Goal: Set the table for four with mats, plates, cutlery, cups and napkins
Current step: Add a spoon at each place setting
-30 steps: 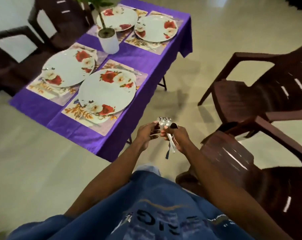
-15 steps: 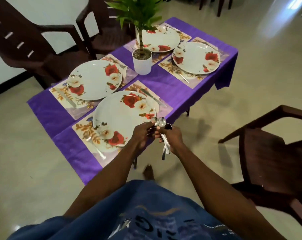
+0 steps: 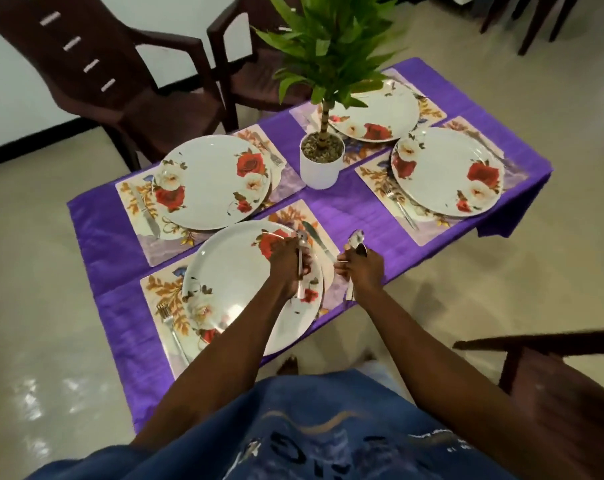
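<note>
A purple-clothed table (image 3: 342, 216) carries several floral mats, each under a white plate with red flowers. My left hand (image 3: 286, 265) holds one spoon (image 3: 301, 245) over the right side of the nearest plate (image 3: 238, 289). Just right of that plate, above the table's near edge, my right hand (image 3: 361, 270) grips a bunch of spoons (image 3: 356, 240), bowls up. A knife (image 3: 316, 239) lies on the near mat (image 3: 162, 292) beside the plate, and a fork (image 3: 170, 323) on its left. Forks and knives lie by the other plates (image 3: 447, 171), (image 3: 210, 181), (image 3: 380, 112).
A potted green plant in a white pot (image 3: 321, 164) stands in the table's middle. Dark brown chairs stand behind the table (image 3: 120, 81) and at my right (image 3: 553, 382). My blue shirt fills the bottom of the view. Pale floor surrounds the table.
I have come up to the table. My hands have parted: the left took one spoon from the bunch and moved it over the near plate's right side; the right keeps the rest.
</note>
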`<act>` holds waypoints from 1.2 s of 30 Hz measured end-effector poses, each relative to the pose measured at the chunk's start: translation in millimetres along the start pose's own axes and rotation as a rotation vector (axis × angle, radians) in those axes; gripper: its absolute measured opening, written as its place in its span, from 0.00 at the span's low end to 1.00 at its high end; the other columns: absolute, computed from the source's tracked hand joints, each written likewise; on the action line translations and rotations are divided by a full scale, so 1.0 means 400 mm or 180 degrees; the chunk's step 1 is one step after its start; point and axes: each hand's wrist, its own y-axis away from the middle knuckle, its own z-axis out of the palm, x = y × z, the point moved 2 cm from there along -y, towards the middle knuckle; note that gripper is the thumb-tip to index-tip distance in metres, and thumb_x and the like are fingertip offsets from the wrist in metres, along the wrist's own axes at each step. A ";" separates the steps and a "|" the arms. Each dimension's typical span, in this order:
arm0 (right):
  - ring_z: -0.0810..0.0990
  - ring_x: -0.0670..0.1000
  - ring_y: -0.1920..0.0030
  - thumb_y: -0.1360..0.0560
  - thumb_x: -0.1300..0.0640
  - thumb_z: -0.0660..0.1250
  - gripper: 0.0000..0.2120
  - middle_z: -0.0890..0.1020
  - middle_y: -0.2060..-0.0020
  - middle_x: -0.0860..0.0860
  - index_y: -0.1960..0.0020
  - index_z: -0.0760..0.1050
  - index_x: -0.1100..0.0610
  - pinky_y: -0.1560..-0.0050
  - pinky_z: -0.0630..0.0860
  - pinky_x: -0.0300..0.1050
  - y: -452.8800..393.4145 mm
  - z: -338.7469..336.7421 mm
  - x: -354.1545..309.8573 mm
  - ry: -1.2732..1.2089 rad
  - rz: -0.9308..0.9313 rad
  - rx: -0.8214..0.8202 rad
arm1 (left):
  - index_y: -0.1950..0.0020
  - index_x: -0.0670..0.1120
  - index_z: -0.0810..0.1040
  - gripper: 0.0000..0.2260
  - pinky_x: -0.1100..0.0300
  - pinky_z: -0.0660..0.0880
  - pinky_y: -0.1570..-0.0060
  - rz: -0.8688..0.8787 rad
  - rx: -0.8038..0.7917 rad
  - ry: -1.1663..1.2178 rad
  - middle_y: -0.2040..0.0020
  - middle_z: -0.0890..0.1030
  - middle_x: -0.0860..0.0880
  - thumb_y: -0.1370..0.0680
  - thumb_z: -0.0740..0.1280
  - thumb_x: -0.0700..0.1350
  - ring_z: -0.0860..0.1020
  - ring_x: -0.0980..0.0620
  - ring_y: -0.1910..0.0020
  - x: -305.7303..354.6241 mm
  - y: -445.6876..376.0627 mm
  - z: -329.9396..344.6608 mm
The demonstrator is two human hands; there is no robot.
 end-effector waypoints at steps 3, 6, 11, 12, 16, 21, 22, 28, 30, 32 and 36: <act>0.73 0.50 0.79 0.22 0.64 0.65 0.08 0.77 0.74 0.54 0.60 0.73 0.61 0.78 0.67 0.38 -0.074 0.031 -0.058 0.0318 -0.0130 -0.0236 | 0.63 0.48 0.75 0.12 0.62 0.64 0.72 0.0006 0.0294 0.0043 0.69 0.73 0.48 0.21 0.64 0.50 0.70 0.53 0.75 0.009 -0.039 0.041; 0.74 0.47 0.80 0.22 0.64 0.64 0.06 0.77 0.72 0.55 0.59 0.73 0.61 0.80 0.68 0.38 -0.145 0.054 -0.105 0.0640 -0.0203 -0.0533 | 0.62 0.46 0.74 0.12 0.63 0.59 0.76 0.0136 0.0617 0.0190 0.71 0.71 0.49 0.19 0.60 0.43 0.67 0.54 0.75 0.021 -0.064 0.100; 0.74 0.47 0.79 0.23 0.63 0.66 0.05 0.78 0.72 0.54 0.58 0.76 0.61 0.80 0.68 0.38 -0.232 0.024 -0.185 0.0959 -0.0219 -0.1157 | 0.60 0.44 0.78 0.11 0.60 0.66 0.70 0.0577 0.1289 -0.0473 0.72 0.75 0.47 0.23 0.59 0.34 0.71 0.51 0.76 -0.008 -0.080 0.205; 0.74 0.46 0.79 0.23 0.64 0.66 0.04 0.78 0.72 0.54 0.56 0.76 0.61 0.79 0.68 0.38 -0.244 0.013 -0.200 0.0996 -0.0202 -0.1263 | 0.57 0.43 0.80 0.12 0.61 0.67 0.70 0.0634 0.1392 -0.0589 0.69 0.78 0.45 0.23 0.59 0.32 0.73 0.49 0.75 -0.018 -0.073 0.227; 0.74 0.45 0.79 0.23 0.62 0.66 0.03 0.80 0.70 0.54 0.53 0.78 0.62 0.77 0.69 0.39 -0.288 -0.028 -0.233 0.1296 -0.0195 -0.1550 | 0.41 0.40 0.82 0.15 0.58 0.73 0.56 0.0701 0.1929 -0.0979 0.48 0.83 0.46 0.23 0.60 0.32 0.80 0.49 0.52 -0.055 -0.037 0.291; 0.76 0.45 0.77 0.23 0.61 0.67 0.04 0.81 0.68 0.53 0.50 0.78 0.62 0.77 0.71 0.38 -0.303 -0.048 -0.247 0.1462 -0.0162 -0.1780 | 0.43 0.40 0.83 0.12 0.55 0.75 0.51 0.0743 0.2593 -0.1948 0.45 0.83 0.42 0.20 0.62 0.36 0.81 0.45 0.50 -0.087 -0.019 0.309; 0.76 0.46 0.76 0.23 0.61 0.67 0.05 0.81 0.68 0.53 0.50 0.79 0.61 0.77 0.71 0.39 -0.303 -0.049 -0.251 0.1473 -0.0165 -0.1810 | 0.45 0.39 0.83 0.11 0.57 0.74 0.54 0.0775 0.2630 -0.2003 0.48 0.84 0.42 0.20 0.62 0.37 0.80 0.46 0.53 -0.092 -0.016 0.314; 0.76 0.47 0.74 0.22 0.57 0.68 0.06 0.82 0.66 0.54 0.52 0.78 0.60 0.75 0.71 0.39 -0.320 -0.056 -0.274 0.1623 -0.0255 -0.1915 | 0.48 0.41 0.83 0.10 0.58 0.75 0.54 0.1020 0.2871 -0.2663 0.50 0.82 0.44 0.19 0.64 0.45 0.79 0.48 0.56 -0.111 -0.023 0.305; 0.76 0.48 0.73 0.22 0.56 0.68 0.06 0.82 0.65 0.54 0.52 0.79 0.60 0.75 0.72 0.39 -0.328 -0.056 -0.279 0.1688 -0.0297 -0.1895 | 0.48 0.41 0.82 0.11 0.56 0.77 0.51 0.1101 0.2853 -0.2735 0.50 0.82 0.45 0.20 0.65 0.47 0.80 0.47 0.54 -0.111 -0.027 0.302; 0.76 0.48 0.73 0.22 0.57 0.68 0.06 0.82 0.64 0.55 0.51 0.79 0.60 0.75 0.71 0.39 -0.332 -0.060 -0.277 0.1701 -0.0293 -0.1889 | 0.46 0.42 0.80 0.12 0.54 0.78 0.50 0.1190 0.2834 -0.2906 0.49 0.82 0.45 0.20 0.65 0.50 0.81 0.46 0.54 -0.117 -0.028 0.297; 0.76 0.48 0.72 0.22 0.57 0.68 0.05 0.83 0.63 0.55 0.51 0.78 0.59 0.74 0.72 0.40 -0.331 -0.067 -0.273 0.1706 -0.0274 -0.1866 | 0.40 0.43 0.74 0.13 0.51 0.79 0.50 0.1310 0.2647 -0.3154 0.46 0.81 0.45 0.20 0.64 0.50 0.81 0.44 0.52 -0.127 -0.027 0.306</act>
